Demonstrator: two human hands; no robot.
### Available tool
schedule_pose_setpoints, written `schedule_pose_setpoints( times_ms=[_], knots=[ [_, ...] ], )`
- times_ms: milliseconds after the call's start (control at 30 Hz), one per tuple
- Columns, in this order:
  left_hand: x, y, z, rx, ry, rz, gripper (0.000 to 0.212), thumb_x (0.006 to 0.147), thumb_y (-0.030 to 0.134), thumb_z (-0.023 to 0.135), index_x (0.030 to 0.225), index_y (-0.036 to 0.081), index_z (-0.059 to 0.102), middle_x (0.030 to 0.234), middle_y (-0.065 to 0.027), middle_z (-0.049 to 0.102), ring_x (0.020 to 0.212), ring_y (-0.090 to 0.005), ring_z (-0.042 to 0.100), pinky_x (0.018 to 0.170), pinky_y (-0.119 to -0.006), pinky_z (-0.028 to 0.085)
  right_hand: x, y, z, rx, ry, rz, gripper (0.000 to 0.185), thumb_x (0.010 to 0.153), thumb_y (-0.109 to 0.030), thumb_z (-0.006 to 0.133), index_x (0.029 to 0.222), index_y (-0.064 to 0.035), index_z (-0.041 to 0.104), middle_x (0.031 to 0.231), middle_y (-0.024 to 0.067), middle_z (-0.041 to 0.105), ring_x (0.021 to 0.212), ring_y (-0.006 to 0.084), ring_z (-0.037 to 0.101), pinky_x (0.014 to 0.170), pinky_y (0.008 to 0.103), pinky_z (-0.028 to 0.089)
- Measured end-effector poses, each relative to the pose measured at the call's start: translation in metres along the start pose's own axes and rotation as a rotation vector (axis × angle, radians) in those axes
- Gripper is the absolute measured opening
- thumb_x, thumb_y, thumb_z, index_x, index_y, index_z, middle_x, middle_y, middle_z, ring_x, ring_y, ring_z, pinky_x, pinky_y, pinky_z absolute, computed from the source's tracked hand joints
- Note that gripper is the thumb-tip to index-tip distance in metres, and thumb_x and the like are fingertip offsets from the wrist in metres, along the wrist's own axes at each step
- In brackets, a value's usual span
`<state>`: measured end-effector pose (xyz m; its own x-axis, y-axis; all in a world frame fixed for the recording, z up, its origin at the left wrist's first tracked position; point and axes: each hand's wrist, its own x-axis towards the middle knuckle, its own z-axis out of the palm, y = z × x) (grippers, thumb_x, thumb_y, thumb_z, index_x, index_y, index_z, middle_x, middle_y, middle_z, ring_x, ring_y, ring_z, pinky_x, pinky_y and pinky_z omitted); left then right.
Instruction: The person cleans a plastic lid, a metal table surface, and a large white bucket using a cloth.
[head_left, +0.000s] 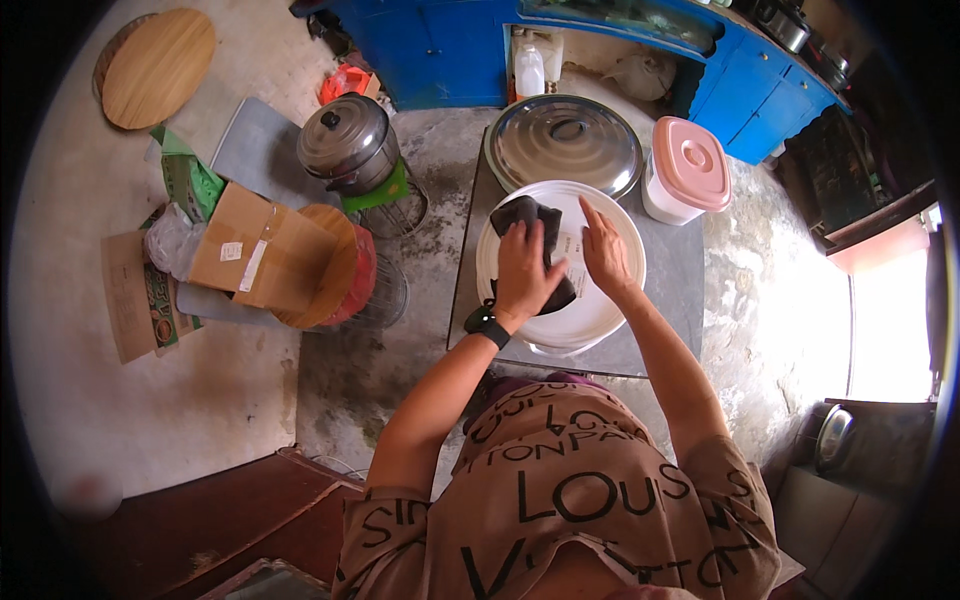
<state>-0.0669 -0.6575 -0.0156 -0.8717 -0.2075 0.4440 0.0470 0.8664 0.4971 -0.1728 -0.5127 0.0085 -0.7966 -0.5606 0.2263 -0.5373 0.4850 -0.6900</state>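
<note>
A dark cloth (551, 225) lies bunched on the round white plastic lid (600, 315) of a tub standing on a grey table. My left hand (525, 270) presses flat on the cloth with its fingers spread, and a black watch is on that wrist. On the right side of the same lid rests my right hand (606, 251), its fingers extended and nothing in it. Between the hands a label with writing shows on the lid. Part of the cloth is hidden under my left hand.
Behind the tub sits a large vessel with a metal lid (532, 142); a pink-lidded container (690, 165) stands at its right. To the left are a metal pot (352, 146) and a cardboard box (262, 247) on a stool. Blue cabinets (450, 52) line the far side.
</note>
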Motion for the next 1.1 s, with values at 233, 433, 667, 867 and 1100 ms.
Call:
schedule_pose_setpoints(
  times_ms=[233,433,667,867,1100],
  knots=[
    [0.027,0.004,0.024,0.203,-0.225,-0.002,0.079,0.073,0.032,0.072,0.14,0.004,0.041,0.14,-0.0346,0.034,0.134,-0.0459,0.031,0.11,-0.057,0.023,-0.049,0.043,0.001,-0.536,-0.094,-0.091,0.063,0.089,-0.031,0.058,0.142,-0.0024,0.037,0.146,0.0243,0.034,0.138,0.0387,0.029,0.114,0.0477,0.022],
    [0.074,-0.024,0.044,0.041,-0.138,0.189,0.05,0.071,0.003,0.06,0.121,0.007,0.06,0.124,-0.0216,0.055,0.118,-0.0379,0.05,0.101,-0.045,0.041,-0.044,0.039,0.0,-0.533,-0.065,-0.113,0.067,0.089,-0.038,0.057,0.141,-0.0017,0.038,0.148,0.024,0.032,0.139,0.0369,0.027,0.115,0.0469,0.02],
    [-0.009,-0.004,0.008,-0.103,-0.31,0.25,0.045,0.069,-0.003,0.057,0.112,0.008,0.067,0.124,-0.0214,0.058,0.12,-0.0348,0.053,0.101,-0.043,0.044,-0.054,0.057,-0.005,-0.252,0.044,-0.015,0.043,0.086,-0.014,0.055,0.125,0.0015,0.053,0.131,0.0241,0.05,0.129,0.0358,0.043,0.109,0.0433,0.033],
    [-0.03,0.003,-0.026,-0.091,-0.463,0.309,0.051,0.071,-0.006,0.057,0.12,0.006,0.062,0.134,-0.0231,0.05,0.129,-0.0372,0.044,0.109,-0.044,0.036,-0.055,0.052,-0.014,-0.041,0.22,0.002,0.026,0.082,-0.003,0.053,0.104,-0.0003,0.065,0.109,0.0191,0.064,0.108,0.0355,0.059,0.094,0.043,0.047],
    [0.074,-0.026,0.049,0.045,-0.167,0.261,0.049,0.072,0.0,0.061,0.121,0.005,0.06,0.132,-0.0262,0.049,0.126,-0.0406,0.044,0.107,-0.048,0.033,-0.05,0.044,-0.012,0.011,0.249,0.02,0.024,0.082,-0.002,0.051,0.1,-0.0045,0.067,0.098,0.0142,0.066,0.093,0.0336,0.062,0.082,0.0432,0.05]
  ],
)
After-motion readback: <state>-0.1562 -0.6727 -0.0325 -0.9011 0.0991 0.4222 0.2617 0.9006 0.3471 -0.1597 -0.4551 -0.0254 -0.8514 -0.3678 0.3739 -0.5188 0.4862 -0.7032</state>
